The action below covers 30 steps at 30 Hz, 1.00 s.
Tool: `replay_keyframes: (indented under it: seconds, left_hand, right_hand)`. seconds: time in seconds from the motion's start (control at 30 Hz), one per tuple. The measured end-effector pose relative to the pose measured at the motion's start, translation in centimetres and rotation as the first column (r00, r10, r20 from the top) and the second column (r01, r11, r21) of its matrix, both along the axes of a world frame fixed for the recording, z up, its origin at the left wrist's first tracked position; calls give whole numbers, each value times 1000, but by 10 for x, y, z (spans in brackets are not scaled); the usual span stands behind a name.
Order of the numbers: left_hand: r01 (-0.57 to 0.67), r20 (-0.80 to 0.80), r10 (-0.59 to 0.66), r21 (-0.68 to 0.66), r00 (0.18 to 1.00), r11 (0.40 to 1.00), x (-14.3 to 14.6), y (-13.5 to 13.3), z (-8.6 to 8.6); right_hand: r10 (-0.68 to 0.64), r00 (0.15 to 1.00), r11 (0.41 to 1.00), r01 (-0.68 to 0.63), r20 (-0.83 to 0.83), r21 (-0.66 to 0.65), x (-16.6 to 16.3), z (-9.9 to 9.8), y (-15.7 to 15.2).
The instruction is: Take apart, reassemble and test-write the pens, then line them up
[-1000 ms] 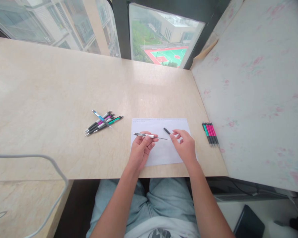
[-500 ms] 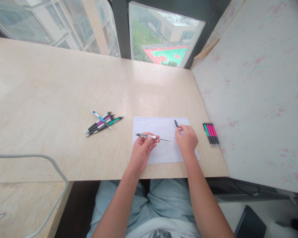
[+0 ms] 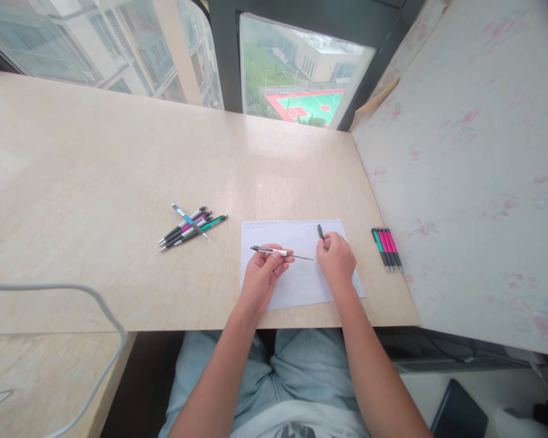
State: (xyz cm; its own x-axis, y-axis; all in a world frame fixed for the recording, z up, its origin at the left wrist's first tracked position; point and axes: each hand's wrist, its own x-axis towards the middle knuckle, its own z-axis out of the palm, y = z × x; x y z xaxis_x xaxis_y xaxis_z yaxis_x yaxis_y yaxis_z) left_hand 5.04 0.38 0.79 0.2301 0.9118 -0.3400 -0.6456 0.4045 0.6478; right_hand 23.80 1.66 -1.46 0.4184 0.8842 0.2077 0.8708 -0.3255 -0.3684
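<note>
1. Both bare arms [image 3: 219, 371] reach forward from the near side of the paper [image 3: 296, 289].
2. The left hand [image 3: 261, 277] is over the paper's left part, palm turned partly up. Its thumb and bent fingers pinch a white pen [image 3: 270, 249], and a thin ink stick [image 3: 304, 258] pokes out to the right.
3. The right hand [image 3: 337, 258] is over the paper's right part, back side up. Its curled fingers grip a small black pen part [image 3: 320, 231], which points away.
4. A neat row of pens [image 3: 387, 249] lies right of the paper.
5. A messy pile of pens [image 3: 189, 226] lies left of the paper.
6. A window [image 3: 305, 73] is far behind the paper.
</note>
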Motion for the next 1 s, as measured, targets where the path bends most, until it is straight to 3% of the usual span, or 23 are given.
replay_keyframes:
  seconds: [1.0]
  left_hand:
    - [3, 19, -3, -5, 1000, 1000, -2, 1, 0]
  right_hand:
    - [15, 1000, 1000, -15, 28, 11, -1, 2, -8]
